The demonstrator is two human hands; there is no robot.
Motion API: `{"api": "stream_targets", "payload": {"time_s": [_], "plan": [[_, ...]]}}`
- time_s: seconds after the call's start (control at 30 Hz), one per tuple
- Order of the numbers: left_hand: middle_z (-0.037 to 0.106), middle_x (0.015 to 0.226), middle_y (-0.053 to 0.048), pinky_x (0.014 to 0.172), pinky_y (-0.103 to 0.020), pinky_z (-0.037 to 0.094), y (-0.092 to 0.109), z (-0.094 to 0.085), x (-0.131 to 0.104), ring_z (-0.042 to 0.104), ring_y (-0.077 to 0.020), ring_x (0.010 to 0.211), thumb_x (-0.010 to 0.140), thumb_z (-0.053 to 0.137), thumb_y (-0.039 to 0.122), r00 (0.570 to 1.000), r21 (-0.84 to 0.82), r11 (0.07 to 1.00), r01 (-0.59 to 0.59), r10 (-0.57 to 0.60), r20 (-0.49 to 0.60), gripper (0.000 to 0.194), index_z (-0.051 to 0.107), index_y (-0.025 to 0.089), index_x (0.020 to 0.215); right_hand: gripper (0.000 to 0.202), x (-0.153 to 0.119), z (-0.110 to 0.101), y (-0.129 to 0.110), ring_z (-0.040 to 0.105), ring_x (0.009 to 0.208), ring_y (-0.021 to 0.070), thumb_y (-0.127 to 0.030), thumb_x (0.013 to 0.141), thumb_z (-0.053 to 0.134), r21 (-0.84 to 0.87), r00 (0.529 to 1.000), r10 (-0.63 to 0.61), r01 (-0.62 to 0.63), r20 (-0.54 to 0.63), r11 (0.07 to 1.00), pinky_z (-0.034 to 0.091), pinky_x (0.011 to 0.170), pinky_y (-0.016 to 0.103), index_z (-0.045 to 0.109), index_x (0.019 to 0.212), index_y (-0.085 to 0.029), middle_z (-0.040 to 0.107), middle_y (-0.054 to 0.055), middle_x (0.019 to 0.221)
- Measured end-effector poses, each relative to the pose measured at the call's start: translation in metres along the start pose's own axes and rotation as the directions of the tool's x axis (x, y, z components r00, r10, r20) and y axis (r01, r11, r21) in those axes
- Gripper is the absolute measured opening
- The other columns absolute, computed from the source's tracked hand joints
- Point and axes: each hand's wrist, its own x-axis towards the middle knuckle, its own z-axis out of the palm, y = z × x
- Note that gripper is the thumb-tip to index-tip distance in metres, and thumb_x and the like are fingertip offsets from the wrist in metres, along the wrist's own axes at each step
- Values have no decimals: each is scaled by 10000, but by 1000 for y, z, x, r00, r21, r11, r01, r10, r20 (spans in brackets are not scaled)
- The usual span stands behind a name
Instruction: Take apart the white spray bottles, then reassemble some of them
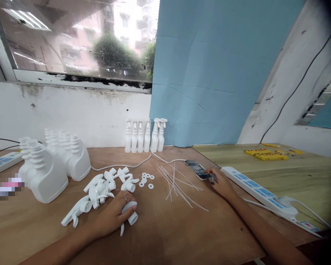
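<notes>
My left hand point(117, 211) is closed round a white spray head point(132, 218) at the front of a heap of similar spray heads point(99, 189). On the right, my right hand point(220, 181) has its fingertips at a phone point(202, 174) lying on the table. A small dark cylindrical object point(212, 179) is held in its curled fingers. Between my hands lie several thin white tubes point(175, 186), loosely crossed. Small white washers point(150, 186) are grouped just right of the heap.
Several white bottles without heads point(51, 176) stand at the left. Assembled spray bottles point(140, 138) line the back wall. Power strips point(260, 189) lie right and far left, with cables. Yellow pieces point(270, 156) are on the lighter table point(300, 180).
</notes>
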Motion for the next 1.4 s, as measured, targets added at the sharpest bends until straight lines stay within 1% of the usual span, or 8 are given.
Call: {"api": "stream_targets", "payload": {"time_s": [0.1, 0.2, 0.27, 0.43, 0.7, 0.9, 1.2, 1.4], "plan": [[558, 1053, -48, 938, -349, 424, -1, 0, -1, 528, -194, 978, 981, 374, 422, 1000, 1, 1000, 1, -1, -6, 275, 546, 207, 985, 210, 0, -1, 0, 632, 843, 261, -134, 666, 455, -4, 1000, -1, 1, -12, 1000, 477, 771, 397, 524, 843, -222, 705, 79, 904], [553, 1131, -46, 982, -358, 410, 1, -1, -2, 519, -202, 1047, 982, 373, 424, 1000, 0, 1000, 3, -3, -20, 273, 527, 240, 1112, 235, 1, -1, 0, 636, 862, 270, -135, 658, 455, -3, 1000, -3, 3, -19, 1000, 479, 781, 405, 530, 864, -220, 703, 82, 914], [541, 1168, -44, 1005, -362, 397, 5, -2, -4, 510, -202, 1079, 987, 357, 421, 1000, 4, 1000, -7, 7, -17, 280, 509, 259, 1158, 246, 1, -1, 1, 636, 869, 273, -132, 654, 453, -2, 1000, -2, 2, -22, 1000, 478, 788, 410, 522, 873, -221, 702, 85, 919], [529, 1168, -48, 1020, -366, 389, 11, -5, -5, 504, -198, 1089, 1004, 297, 399, 1000, 29, 999, -15, 15, 21, 290, 501, 263, 1159, 235, 1, 0, 2, 633, 846, 270, -136, 652, 449, -10, 1000, 10, -11, -20, 1000, 482, 776, 408, 522, 858, -223, 693, 84, 886], [540, 1176, -47, 1018, -364, 401, 4, -3, -5, 504, -202, 1090, 999, 304, 415, 999, 33, 998, -46, 46, -2, 306, 512, 264, 1165, 242, 1, 1, 3, 634, 864, 274, -138, 644, 451, -4, 1000, 25, -25, -7, 1000, 481, 793, 414, 539, 854, -222, 698, 79, 891], [531, 1179, -57, 1033, -388, 382, 5, -3, -5, 492, -211, 1103, 1004, 290, 408, 999, 20, 999, -44, 44, 4, 305, 502, 250, 1157, 219, 2, 0, 1, 630, 860, 263, -130, 657, 458, -1, 1000, 27, -27, 12, 1000, 475, 784, 397, 529, 840, -227, 697, 75, 897], [535, 1172, -45, 1031, -360, 385, 10, -4, -6, 500, -197, 1099, 1005, 301, 379, 999, 31, 999, -31, 30, 15, 274, 495, 253, 1150, 191, 0, 1, 1, 626, 848, 253, -112, 692, 451, 6, 999, 27, -27, 46, 1000, 467, 776, 386, 490, 835, -233, 700, 63, 896], [530, 1164, -45, 1026, -365, 389, 8, -4, -4, 499, -198, 1094, 1007, 291, 386, 999, 26, 999, -36, 35, 9, 276, 495, 252, 1135, 191, -1, 0, 3, 627, 893, 267, -126, 689, 454, 13, 999, 39, -39, 20, 999, 467, 799, 403, 476, 851, -225, 703, 86, 964]]}}
